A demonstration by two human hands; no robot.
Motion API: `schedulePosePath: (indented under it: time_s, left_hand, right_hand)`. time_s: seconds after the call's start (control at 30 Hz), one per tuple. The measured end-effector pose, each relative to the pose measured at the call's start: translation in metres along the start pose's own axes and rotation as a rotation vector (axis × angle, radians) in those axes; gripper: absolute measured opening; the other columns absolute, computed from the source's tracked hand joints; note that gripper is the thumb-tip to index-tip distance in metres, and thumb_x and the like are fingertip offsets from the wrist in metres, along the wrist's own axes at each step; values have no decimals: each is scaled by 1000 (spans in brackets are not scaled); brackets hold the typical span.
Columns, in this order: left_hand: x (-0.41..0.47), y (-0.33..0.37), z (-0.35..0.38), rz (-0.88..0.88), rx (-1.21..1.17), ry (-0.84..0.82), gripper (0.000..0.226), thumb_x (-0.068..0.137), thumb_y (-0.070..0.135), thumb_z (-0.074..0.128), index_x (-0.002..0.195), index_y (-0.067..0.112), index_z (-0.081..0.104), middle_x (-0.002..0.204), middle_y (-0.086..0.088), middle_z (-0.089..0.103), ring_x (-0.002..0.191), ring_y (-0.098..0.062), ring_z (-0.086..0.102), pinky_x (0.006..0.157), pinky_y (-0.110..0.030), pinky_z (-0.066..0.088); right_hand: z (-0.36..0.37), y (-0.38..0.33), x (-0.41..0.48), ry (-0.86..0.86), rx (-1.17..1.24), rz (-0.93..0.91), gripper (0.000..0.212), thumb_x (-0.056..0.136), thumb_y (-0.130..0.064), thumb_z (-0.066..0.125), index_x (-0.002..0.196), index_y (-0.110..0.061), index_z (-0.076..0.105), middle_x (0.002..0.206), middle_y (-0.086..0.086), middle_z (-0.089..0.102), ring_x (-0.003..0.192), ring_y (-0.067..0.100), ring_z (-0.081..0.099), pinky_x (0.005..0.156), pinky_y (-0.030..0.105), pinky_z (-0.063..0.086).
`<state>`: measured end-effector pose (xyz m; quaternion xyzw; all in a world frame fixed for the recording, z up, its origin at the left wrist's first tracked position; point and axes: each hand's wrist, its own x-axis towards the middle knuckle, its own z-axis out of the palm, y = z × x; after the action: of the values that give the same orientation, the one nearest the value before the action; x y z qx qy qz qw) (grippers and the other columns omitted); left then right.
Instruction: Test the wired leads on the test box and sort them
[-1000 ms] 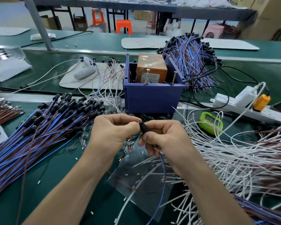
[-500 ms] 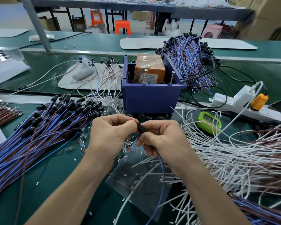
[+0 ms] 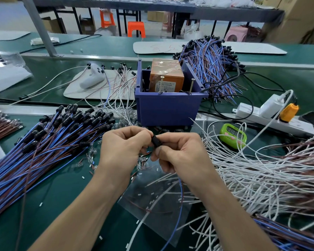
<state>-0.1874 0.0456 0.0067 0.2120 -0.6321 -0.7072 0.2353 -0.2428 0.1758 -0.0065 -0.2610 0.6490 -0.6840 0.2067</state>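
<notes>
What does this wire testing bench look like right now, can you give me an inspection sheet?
Surface: green bench mat, largely covered in leads.
Job's things: orange test box inside blue bin; blue-brown lead pile left, second pile behind the bin; white leads right.
Clutter: green timer, clear bag, white controller.
Hands: left hand and right hand both pinch one capped lead.
Cables: power strip with plugs; black cable by the bin.
Surroundings: orange stools, cardboard boxes.

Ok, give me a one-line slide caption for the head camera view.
A black-capped lead pinched by the left hand and right hand, before the blue box, between blue wires and white wires.
</notes>
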Motion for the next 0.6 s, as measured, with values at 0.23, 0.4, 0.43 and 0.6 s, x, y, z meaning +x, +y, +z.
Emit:
schedulePosePath:
  time_s: [0.23, 0.4, 0.43, 0.6]
  left_hand:
    - [3, -4, 0, -31, -42, 2, 14, 57, 8, 61, 53, 14, 73, 55, -1, 61, 47, -9, 49, 48, -18, 44]
    - [4, -4, 0, -51, -92, -23, 16, 55, 4, 59, 52, 12, 71, 55, -2, 60, 47, -9, 48, 47, -17, 43]
    - [4, -4, -1, -55, -102, -30, 16, 56, 3, 59, 52, 12, 72, 55, -2, 60, 47, -9, 48, 47, -17, 43]
    - [6, -4, -2, -61, -129, -61, 33, 69, -12, 57, 52, 12, 72, 54, -4, 57, 48, -12, 46, 48, -18, 44]
  right_hand:
    - [2, 2, 0, 22, -23, -24, 29, 84, 4, 60, 90, -16, 81, 66, 9, 69, 46, 18, 49, 44, 23, 39]
    - [3, 2, -1, 41, -39, -42, 31, 85, 6, 60, 90, -16, 81, 66, 8, 70, 46, 17, 50, 44, 25, 40]
    - [3, 2, -1, 45, -41, -44, 31, 85, 6, 60, 90, -16, 81, 66, 8, 70, 46, 17, 50, 44, 25, 41]
    - [3, 2, -1, 50, -43, -55, 31, 85, 5, 60, 90, -17, 81, 66, 8, 71, 46, 17, 50, 44, 26, 41]
